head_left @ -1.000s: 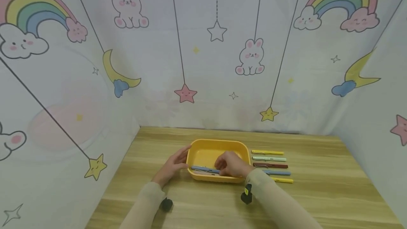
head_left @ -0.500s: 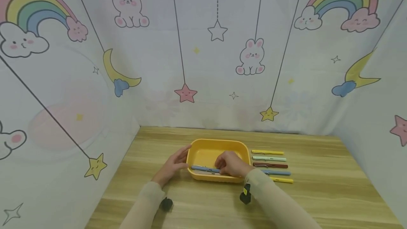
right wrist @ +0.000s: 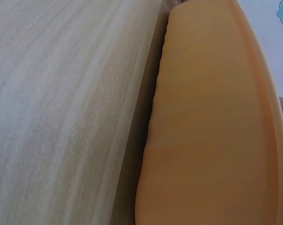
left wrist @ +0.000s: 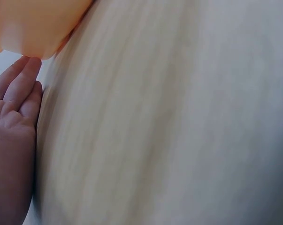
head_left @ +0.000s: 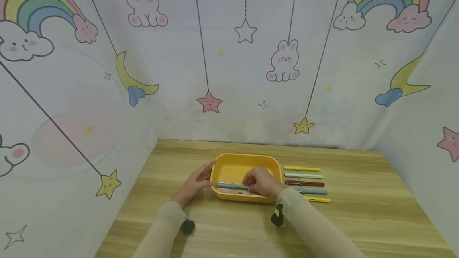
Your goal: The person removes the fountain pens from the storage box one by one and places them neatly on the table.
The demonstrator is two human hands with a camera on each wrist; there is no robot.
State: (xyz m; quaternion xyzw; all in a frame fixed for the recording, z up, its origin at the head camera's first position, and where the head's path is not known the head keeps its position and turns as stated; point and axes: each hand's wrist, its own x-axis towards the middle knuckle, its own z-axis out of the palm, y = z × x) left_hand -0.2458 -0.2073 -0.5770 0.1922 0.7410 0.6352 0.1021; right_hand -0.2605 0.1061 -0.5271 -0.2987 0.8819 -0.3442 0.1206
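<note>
Two bare hands at a yellow tray (head_left: 234,167) on a wood-grained table (head_left: 229,226), head view. The right hand (head_left: 264,182) reaches over the tray's near right corner, its fingers curled and pinching a blue pen (head_left: 232,186). The pen lies inside the tray along the near wall; its held part is beneath the hand, and the rest extends leftward from the fingertips, clip end near the left wall. The exact contact of thumb and pen is hidden. Just beside it, on the near side, lies a pale pen (head_left: 229,191), its right portion covered by the hand.

The left hand (head_left: 195,184) grips nothing; its extended fingers rest against the tray's outer left wall, and the left wrist view shows fingertips touching that wall. The right wrist view is filled mainly by the tray's outer wall, with the pen hidden.

Right of the tray, well apart from the left hand, five pens form a row, from far to near: a yellow pen (head_left: 303,169), a pale green pen (head_left: 305,176), a dark red pen (head_left: 306,183), a second blue pen (head_left: 315,191) and a second yellow pen (head_left: 319,200).
</note>
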